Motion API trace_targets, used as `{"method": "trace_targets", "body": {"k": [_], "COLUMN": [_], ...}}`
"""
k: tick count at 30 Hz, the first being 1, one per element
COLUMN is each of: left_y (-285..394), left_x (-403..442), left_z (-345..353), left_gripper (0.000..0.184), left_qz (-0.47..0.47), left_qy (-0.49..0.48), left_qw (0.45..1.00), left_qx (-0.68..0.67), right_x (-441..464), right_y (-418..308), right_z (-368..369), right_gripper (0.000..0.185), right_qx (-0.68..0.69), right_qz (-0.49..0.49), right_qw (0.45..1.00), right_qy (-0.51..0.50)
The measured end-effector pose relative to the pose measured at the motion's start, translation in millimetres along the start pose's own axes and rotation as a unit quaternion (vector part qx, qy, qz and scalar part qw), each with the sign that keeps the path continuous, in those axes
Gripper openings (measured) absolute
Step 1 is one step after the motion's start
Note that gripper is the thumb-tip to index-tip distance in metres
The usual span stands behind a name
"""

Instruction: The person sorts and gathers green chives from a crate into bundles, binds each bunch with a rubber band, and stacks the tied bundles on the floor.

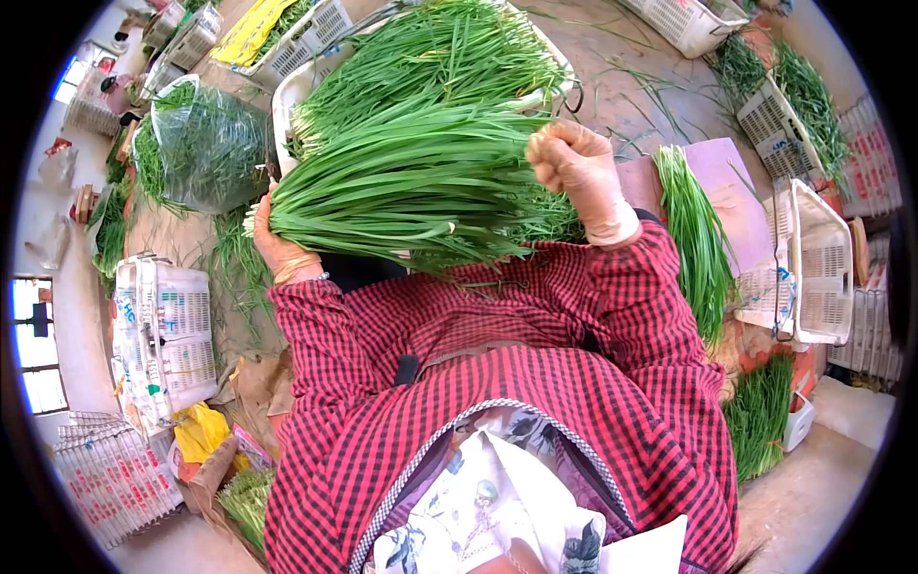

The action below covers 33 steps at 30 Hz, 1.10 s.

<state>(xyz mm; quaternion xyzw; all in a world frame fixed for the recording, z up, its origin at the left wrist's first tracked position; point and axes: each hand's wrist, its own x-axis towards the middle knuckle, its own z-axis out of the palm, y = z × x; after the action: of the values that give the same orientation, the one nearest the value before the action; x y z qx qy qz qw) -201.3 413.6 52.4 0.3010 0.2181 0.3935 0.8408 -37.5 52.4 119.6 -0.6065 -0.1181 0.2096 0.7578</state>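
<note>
My left hand is wrapped around the base end of a large bunch of garlic chives, whose long green leaves fan out to the right above my lap. My right hand, in what looks like a thin glove, is raised beside the leaf tips with its fingers pinched together. Whether anything is between those fingers I cannot make out. Just beyond the bunch, more chives are heaped in a white crate. Another bundle of chives lies on a pinkish board to the right.
A clear plastic bag of greens stands at the left. White crates are stacked below it, and an open white crate sits at the far right. Loose leaves litter the floor ahead. More chives lie at lower right.
</note>
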Motion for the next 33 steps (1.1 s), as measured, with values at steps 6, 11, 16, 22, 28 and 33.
{"method": "trace_targets", "body": {"k": [6, 11, 16, 22, 28, 33], "left_y": [1, 8, 22, 23, 28, 43], "left_x": [-6, -19, -14, -16, -25, -31], "left_z": [9, 24, 17, 23, 31, 33], "left_gripper": [0.025, 0.020, 0.017, 0.016, 0.023, 0.023], "left_qz": [-0.017, 0.002, -0.003, 0.045, 0.085, 0.089], "left_qy": [-0.099, -0.130, -0.186, -0.196, -0.222, -0.266], "left_qw": [0.993, 0.986, 0.969, 0.968, 0.959, 0.947], "left_qx": [-0.060, -0.103, -0.161, -0.153, -0.153, -0.157], "right_x": [-32, -56, -66, -67, -82, -66], "right_y": [-25, 5, 8, 8, 19, -8], "right_z": [29, 55, 51, 57, 63, 27], "right_gripper": [0.053, 0.025, 0.021, 0.044, 0.022, 0.013], "right_qx": [-0.086, -0.010, -0.021, -0.082, -0.061, -0.056], "right_qz": [0.252, 0.188, 0.209, 0.322, 0.154, 0.172], "right_qw": [0.902, 0.868, 0.890, 0.826, 0.841, 0.946], "right_qy": [-0.338, -0.459, -0.404, -0.457, -0.515, -0.269]}}
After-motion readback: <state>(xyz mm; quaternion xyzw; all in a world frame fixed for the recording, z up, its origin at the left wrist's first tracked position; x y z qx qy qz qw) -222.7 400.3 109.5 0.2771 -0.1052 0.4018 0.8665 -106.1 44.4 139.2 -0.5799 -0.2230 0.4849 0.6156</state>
